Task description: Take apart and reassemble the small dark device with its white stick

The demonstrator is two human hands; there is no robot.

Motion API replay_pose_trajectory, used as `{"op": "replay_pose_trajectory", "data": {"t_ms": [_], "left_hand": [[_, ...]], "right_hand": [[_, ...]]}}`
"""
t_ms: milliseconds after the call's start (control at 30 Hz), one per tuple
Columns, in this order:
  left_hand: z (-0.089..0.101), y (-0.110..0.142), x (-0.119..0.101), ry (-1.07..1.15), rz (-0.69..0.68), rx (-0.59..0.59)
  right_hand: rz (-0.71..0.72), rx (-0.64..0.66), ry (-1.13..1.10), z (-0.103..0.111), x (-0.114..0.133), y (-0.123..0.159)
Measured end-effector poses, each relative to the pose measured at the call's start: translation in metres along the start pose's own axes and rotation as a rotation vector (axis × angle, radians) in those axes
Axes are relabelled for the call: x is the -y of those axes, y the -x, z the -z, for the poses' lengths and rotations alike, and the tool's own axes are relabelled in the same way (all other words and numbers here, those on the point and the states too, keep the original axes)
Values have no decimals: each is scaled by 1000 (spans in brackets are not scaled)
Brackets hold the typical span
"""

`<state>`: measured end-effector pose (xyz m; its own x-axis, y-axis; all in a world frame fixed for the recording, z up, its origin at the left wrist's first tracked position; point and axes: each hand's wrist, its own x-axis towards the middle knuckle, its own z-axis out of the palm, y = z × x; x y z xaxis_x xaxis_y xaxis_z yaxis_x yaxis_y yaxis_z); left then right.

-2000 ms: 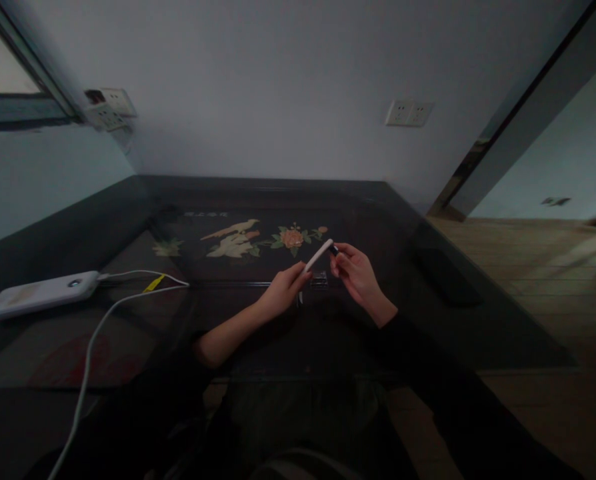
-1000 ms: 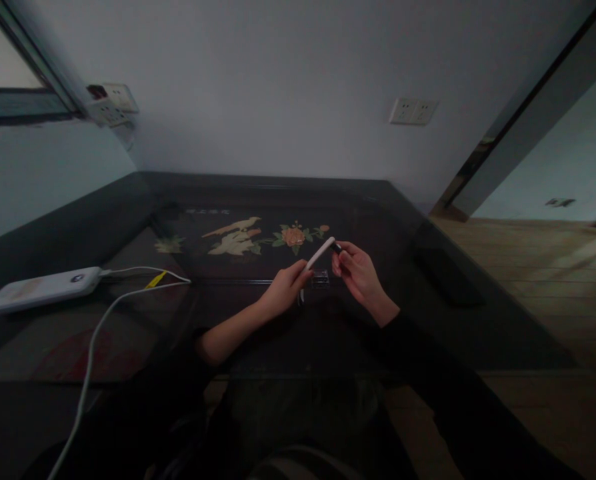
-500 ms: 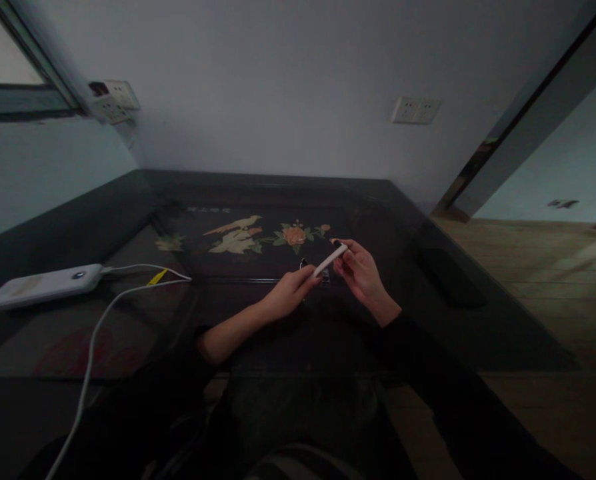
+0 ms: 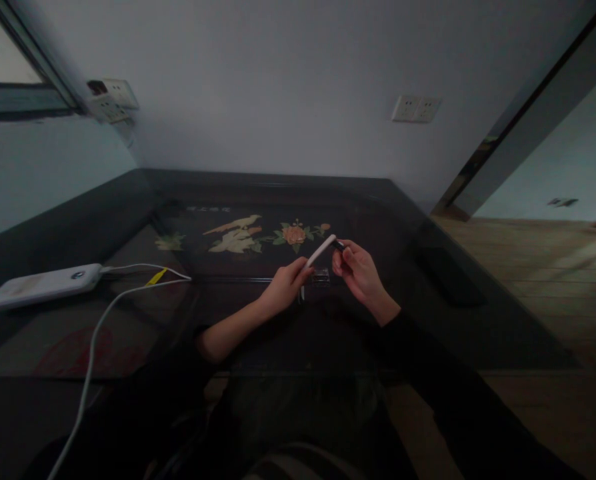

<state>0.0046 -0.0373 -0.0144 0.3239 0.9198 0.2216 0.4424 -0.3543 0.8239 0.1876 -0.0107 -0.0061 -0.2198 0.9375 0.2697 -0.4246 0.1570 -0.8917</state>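
My left hand [image 4: 285, 288] is closed around the lower end of a slim white pen-shaped stick [image 4: 321, 250], which slants up and to the right. Close to its upper tip, my right hand [image 4: 361, 275] pinches a small black cylindrical piece [image 4: 338, 245] between thumb and fingers. Whether the black piece touches the stick, I cannot tell. On the dark table just beyond my left fingers lies a small clear object [image 4: 321, 277]. A thin pale thing [image 4: 302, 293] shows below that hand; its kind is unclear.
A white power bank [image 4: 43, 287] lies at the left of the black table [image 4: 368, 200], with a white cable [image 4: 94, 333] bearing a yellow tag [image 4: 157, 277]. A flat dark object [image 4: 451, 277] rests at the right. Wall sockets [image 4: 417, 109] are behind the table.
The white stick has tilted more upright, its upper end moving up and left, out of my right fingers. The black piece now shows in my right hand, and more of the clear object is visible.
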Motion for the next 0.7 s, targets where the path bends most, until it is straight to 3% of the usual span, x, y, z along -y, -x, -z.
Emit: {"op": "replay_pose_trajectory", "data": {"t_ms": [167,567,700], "left_hand": [[-2,0,2,-9,1,-10],[-5,9,-12,34,-52,117],[-4,7,-9,15,-55,96]], "right_hand": [[10,6,-21,0,-1,0],[13,-11,-18,2,-1,1],[26,-1,-25,2,-2,1]]}}
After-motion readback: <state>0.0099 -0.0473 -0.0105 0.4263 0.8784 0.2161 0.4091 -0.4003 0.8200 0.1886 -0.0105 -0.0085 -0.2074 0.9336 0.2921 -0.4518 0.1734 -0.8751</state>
